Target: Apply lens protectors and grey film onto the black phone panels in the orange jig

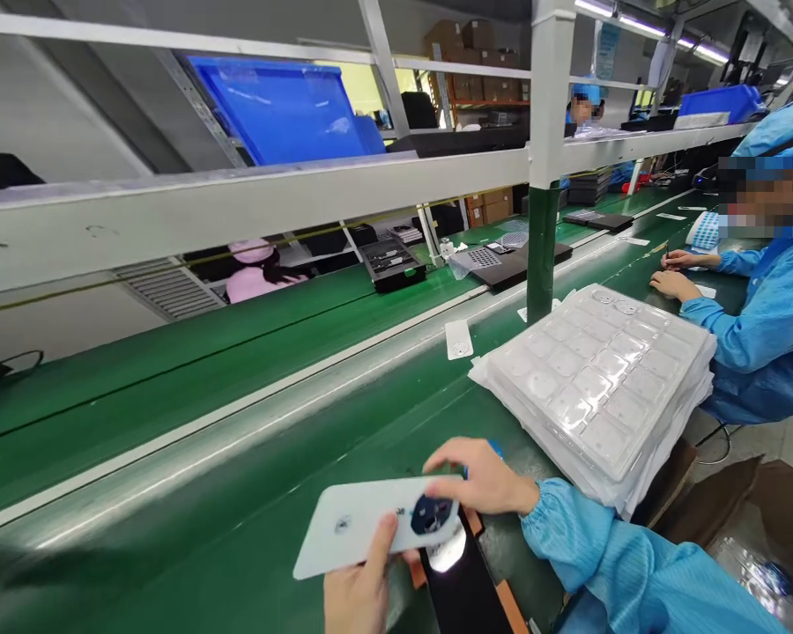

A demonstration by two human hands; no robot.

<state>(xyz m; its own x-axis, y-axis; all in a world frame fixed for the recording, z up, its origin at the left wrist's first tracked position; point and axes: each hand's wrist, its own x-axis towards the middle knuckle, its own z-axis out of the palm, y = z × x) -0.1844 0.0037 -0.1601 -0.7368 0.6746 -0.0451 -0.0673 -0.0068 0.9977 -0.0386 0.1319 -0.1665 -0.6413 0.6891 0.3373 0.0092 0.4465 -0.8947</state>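
Note:
A white phone back cover (363, 524) with a dark round camera part (431, 513) at its right end is held tilted above the bench. My left hand (365, 581) grips its lower edge, thumb lying on the white face. My right hand (479, 480) is closed at the camera end, one finger against the dark round part and the others curled behind the upper edge. Beneath the cover lies a black fixture (466, 586) with orange blocks at its sides and a bright reflective patch. A small blue item (495, 447) is partly hidden behind my right hand.
To the right stands a stack of clear plastic trays (601, 361) with white sheets. A white panel (458, 340) lies near a green-wrapped post (542, 251). Beyond runs a green conveyor (238, 352) under a white rail (270, 198). A co-worker (759, 299) in blue sits at right.

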